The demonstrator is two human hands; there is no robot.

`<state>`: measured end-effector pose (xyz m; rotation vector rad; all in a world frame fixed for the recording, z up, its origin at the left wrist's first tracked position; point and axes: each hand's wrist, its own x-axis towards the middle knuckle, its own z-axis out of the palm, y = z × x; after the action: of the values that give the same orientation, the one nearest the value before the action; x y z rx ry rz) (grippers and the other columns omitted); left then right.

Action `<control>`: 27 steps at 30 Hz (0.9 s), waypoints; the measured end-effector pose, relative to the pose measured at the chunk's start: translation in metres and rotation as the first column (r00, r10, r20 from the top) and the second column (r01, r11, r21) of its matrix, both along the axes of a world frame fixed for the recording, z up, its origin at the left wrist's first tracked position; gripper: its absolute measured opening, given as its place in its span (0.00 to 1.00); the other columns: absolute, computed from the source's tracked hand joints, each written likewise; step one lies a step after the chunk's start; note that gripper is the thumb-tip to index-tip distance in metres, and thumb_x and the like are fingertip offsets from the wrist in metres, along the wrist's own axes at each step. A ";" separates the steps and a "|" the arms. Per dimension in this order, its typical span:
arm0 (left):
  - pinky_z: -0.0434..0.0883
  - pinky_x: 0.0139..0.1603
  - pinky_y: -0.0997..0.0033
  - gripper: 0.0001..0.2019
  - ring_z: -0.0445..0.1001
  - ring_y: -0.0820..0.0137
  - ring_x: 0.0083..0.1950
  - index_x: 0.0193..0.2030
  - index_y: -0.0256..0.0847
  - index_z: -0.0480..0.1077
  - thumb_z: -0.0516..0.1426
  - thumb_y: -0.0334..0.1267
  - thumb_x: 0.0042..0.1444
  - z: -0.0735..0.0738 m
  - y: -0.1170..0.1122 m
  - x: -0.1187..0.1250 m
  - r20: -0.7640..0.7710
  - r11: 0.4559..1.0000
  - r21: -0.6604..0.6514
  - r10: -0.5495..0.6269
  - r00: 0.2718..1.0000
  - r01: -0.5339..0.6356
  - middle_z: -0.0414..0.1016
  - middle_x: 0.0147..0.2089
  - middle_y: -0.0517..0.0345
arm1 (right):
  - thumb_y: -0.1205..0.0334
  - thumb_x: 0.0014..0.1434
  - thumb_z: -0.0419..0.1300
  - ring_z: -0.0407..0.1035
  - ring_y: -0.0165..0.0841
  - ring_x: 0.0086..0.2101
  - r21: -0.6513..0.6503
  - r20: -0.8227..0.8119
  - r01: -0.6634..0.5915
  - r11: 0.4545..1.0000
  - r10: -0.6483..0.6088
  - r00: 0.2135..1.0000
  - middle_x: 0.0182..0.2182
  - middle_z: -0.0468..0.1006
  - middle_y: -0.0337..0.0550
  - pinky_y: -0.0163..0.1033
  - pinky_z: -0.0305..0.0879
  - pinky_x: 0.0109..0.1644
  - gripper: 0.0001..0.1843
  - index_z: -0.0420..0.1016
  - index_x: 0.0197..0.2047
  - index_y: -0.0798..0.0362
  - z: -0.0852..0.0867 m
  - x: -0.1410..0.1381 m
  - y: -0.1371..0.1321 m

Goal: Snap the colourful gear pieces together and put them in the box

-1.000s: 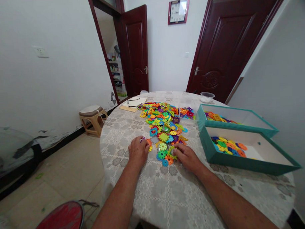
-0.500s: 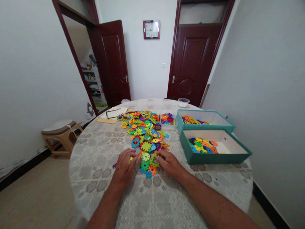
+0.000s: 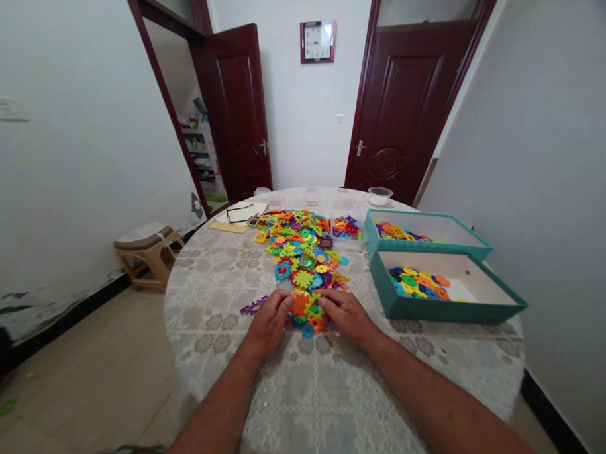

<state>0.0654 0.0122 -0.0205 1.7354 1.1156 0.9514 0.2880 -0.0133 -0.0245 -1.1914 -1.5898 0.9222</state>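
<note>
My left hand (image 3: 271,318) pinches an orange toothed gear piece (image 3: 299,304) between thumb and fingers, above the near end of the pile. Opposite it, my right hand (image 3: 346,315) grips a yellow-green toothed piece (image 3: 314,306), which sits right against the orange one; whether they are joined I cannot tell. Beneath both lie a blue gear piece (image 3: 307,331) and other round pieces, partly hidden by the held ones. A purple piece (image 3: 253,305) rests left of my left hand. Just beyond my hands is a larger lime gear (image 3: 303,278) in the colourful pile (image 3: 296,235).
Two teal boxes (image 3: 450,312) with gear pieces stand at the right. A small clear tray (image 3: 346,237) of pieces sits beside the pile. Glasses (image 3: 239,213) lie on paper at the back left. A clear bowl (image 3: 380,196) stands near the far edge. The round table has a patterned cloth (image 3: 309,399).
The orange and yellow-green pieces have come up off the table and together between my hands. My hands have drawn closer to each other. The whole view has shifted as my head turned.
</note>
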 end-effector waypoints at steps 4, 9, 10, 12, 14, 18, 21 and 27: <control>0.72 0.35 0.68 0.18 0.74 0.68 0.32 0.42 0.43 0.68 0.50 0.55 0.70 -0.004 0.002 0.001 0.053 0.999 -0.041 0.018 0.998 -0.016 0.71 0.35 0.62 | 0.49 0.68 0.58 0.78 0.39 0.40 0.025 0.004 0.016 1.000 -0.016 1.000 0.43 0.86 0.45 0.41 0.75 0.45 0.22 0.84 0.55 0.51 -0.003 0.002 -0.002; 0.70 0.33 0.71 0.16 0.73 0.70 0.30 0.42 0.43 0.67 0.51 0.53 0.69 -0.005 -0.005 0.003 0.044 0.999 -0.030 -0.027 0.999 0.028 0.71 0.35 0.64 | 0.49 0.69 0.57 0.77 0.45 0.51 0.090 0.127 0.037 0.995 -0.048 0.991 0.52 0.84 0.48 0.50 0.71 0.59 0.22 0.83 0.58 0.50 -0.007 0.003 -0.003; 0.70 0.33 0.72 0.15 0.72 0.71 0.30 0.42 0.43 0.67 0.52 0.52 0.69 -0.005 -0.006 0.004 0.024 0.997 -0.021 -0.068 0.997 0.069 0.71 0.34 0.64 | 0.48 0.69 0.57 0.77 0.45 0.52 0.087 0.143 0.032 0.996 -0.044 0.989 0.53 0.84 0.48 0.50 0.70 0.60 0.22 0.83 0.58 0.49 -0.007 0.004 -0.003; 0.68 0.33 0.73 0.13 0.71 0.72 0.30 0.41 0.43 0.68 0.52 0.50 0.69 -0.004 -0.010 0.006 -0.040 0.991 0.011 -0.132 0.990 0.132 0.72 0.33 0.64 | 0.47 0.69 0.56 0.77 0.45 0.50 0.051 0.150 0.008 0.999 -0.016 0.988 0.51 0.84 0.48 0.49 0.71 0.57 0.23 0.83 0.57 0.50 -0.007 0.004 -0.003; 0.68 0.35 0.72 0.12 0.71 0.71 0.32 0.39 0.42 0.69 0.52 0.47 0.69 -0.003 -0.011 0.007 -0.097 0.987 0.063 -0.138 0.986 0.145 0.73 0.32 0.63 | 0.46 0.69 0.56 0.77 0.42 0.42 -0.010 0.141 -0.040 0.999 0.041 0.989 0.45 0.85 0.48 0.44 0.73 0.47 0.23 0.83 0.55 0.51 -0.006 0.004 -0.003; 0.68 0.40 0.70 0.12 0.73 0.68 0.37 0.38 0.42 0.71 0.52 0.45 0.69 -0.001 -0.009 0.004 -0.171 0.975 0.214 -0.032 0.985 0.068 0.76 0.35 0.59 | 0.43 0.66 0.59 0.68 0.33 0.26 -0.146 0.072 -0.115 0.983 0.126 0.989 0.28 0.78 0.40 0.37 0.64 0.29 0.22 0.82 0.47 0.53 -0.004 0.003 -0.004; 0.69 0.50 0.63 0.12 0.75 0.62 0.46 0.41 0.41 0.73 0.50 0.40 0.70 -0.002 -0.004 -0.005 -0.251 0.904 0.396 0.276 0.928 -0.162 0.79 0.42 0.51 | 0.42 0.62 0.62 0.66 0.31 0.24 -0.224 0.011 -0.123 0.967 0.128 0.992 0.27 0.75 0.38 0.35 0.61 0.28 0.21 0.79 0.44 0.53 0.005 0.003 -0.005; 0.67 0.53 0.51 0.14 0.71 0.49 0.55 0.49 0.40 0.75 0.57 0.32 0.56 -0.004 0.003 -0.021 -0.589 0.782 0.485 0.623 0.515 -0.391 0.77 0.50 0.44 | 0.51 0.62 0.63 0.65 0.30 0.26 -0.206 0.238 -0.088 0.975 0.137 0.961 0.26 0.74 0.36 0.34 0.59 0.28 0.12 0.77 0.38 0.51 0.055 0.024 -0.011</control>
<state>0.0449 0.0154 -0.0242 2.1567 2.2290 0.7776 0.3123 -0.0248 0.0309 -1.4107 -1.8171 1.0523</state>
